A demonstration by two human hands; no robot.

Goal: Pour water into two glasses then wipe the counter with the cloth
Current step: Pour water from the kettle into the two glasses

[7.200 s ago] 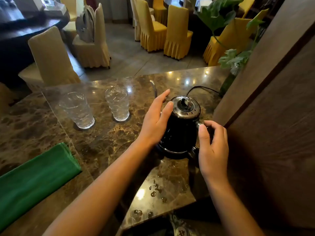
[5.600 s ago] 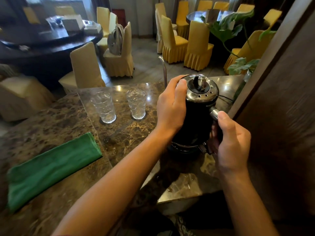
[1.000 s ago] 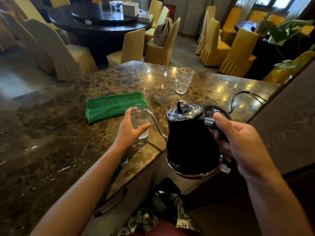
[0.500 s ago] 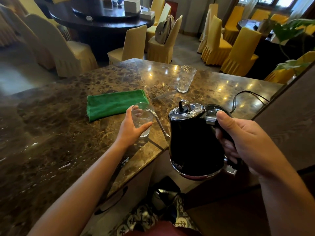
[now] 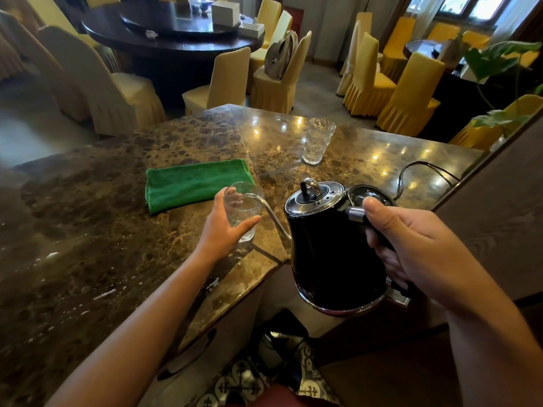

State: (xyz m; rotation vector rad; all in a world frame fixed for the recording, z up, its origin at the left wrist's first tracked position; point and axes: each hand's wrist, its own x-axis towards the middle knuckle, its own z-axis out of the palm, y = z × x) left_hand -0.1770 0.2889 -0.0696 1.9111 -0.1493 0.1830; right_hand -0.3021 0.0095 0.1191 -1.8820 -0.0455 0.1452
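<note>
Hands: left hand (image 5: 223, 230) grips near glass (image 5: 241, 211); right hand (image 5: 411, 245) grips kettle (image 5: 332, 254).
Surroundings: cloth (image 5: 197, 183) just beyond left hand; second glass (image 5: 318, 141) farther.
Edge: kettle hangs past worktop (image 5: 88, 230) edge.

surface: brown marble counter (image 5: 117, 236) | on it: green cloth (image 5: 197, 183), far glass (image 5: 317, 141), near glass (image 5: 242, 211), kettle base (image 5: 371, 195)

Black kettle (image 5: 332, 251) with a shiny lid and thin gooseneck spout is lifted off the counter (image 5: 88, 230), spout tip over the rim of the near glass (image 5: 242, 212), which stands upright. The second glass (image 5: 318, 141), textured, sits farther back. A folded green cloth (image 5: 194, 183) lies flat just left of the near glass.
</note>
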